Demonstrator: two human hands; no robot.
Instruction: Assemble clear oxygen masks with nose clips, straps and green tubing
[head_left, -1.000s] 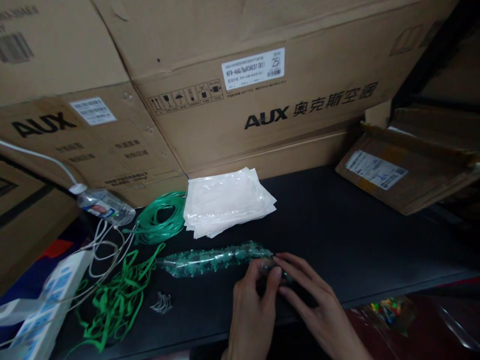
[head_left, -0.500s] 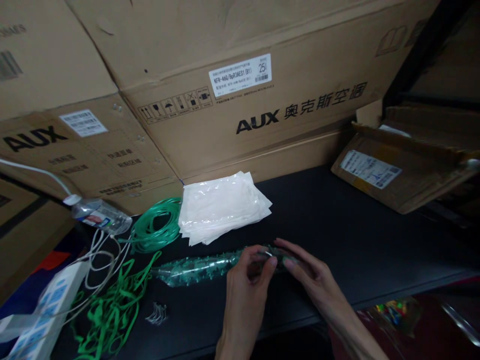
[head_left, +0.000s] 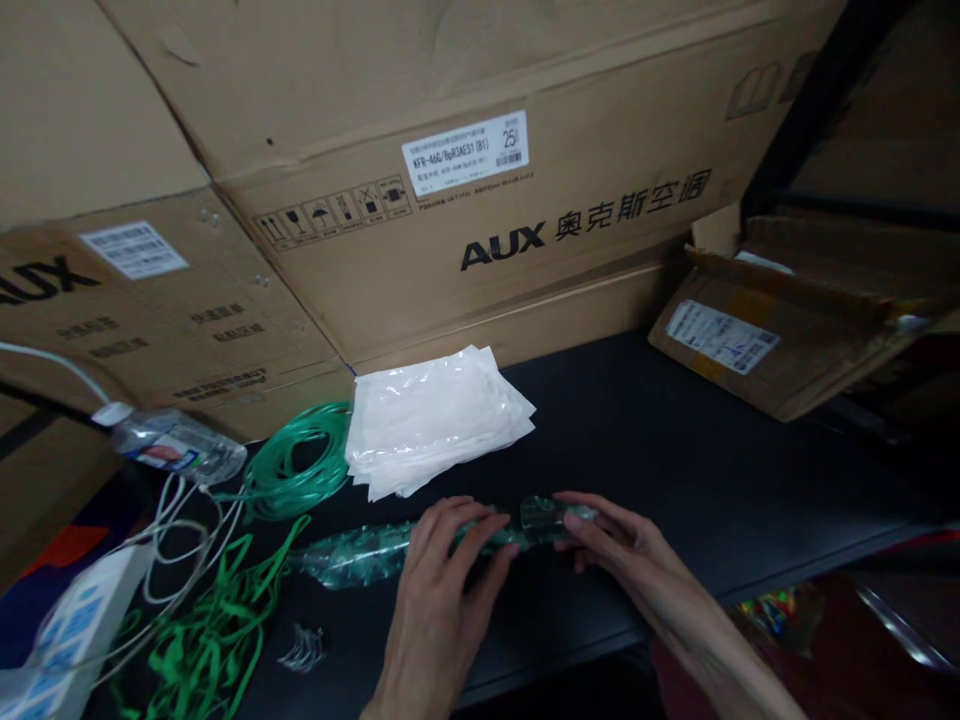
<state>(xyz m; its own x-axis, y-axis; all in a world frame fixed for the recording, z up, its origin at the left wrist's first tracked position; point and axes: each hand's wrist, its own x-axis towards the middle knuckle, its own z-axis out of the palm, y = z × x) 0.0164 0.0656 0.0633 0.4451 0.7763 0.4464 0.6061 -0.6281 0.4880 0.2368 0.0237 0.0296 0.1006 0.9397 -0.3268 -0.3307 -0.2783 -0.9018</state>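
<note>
A long clear plastic bag (head_left: 360, 556) with small green pieces inside lies on the black table. My left hand (head_left: 450, 560) curls over the bag's middle, fingers closed round it. My right hand (head_left: 619, 535) pinches the bag's flat loose end (head_left: 544, 516) between thumb and fingers, to the right of my left hand. Part of the bag is hidden under my left hand. Left of the bag lie a tangle of green ties (head_left: 217, 625) and a few small clear hook-shaped pieces (head_left: 302, 648).
White plastic packets (head_left: 435, 420) lie stacked behind my hands, beside coiled green tubing (head_left: 300, 460). A bottle (head_left: 176, 445), white cables and a power strip (head_left: 101, 635) occupy the left. Large cartons (head_left: 360, 290) wall the back; an open cardboard box (head_left: 739, 340) stands right.
My hands have drawn apart: the left has slid left along the bag, while the right keeps the end. More of the bag's end shows between them. The view has shifted slightly.
</note>
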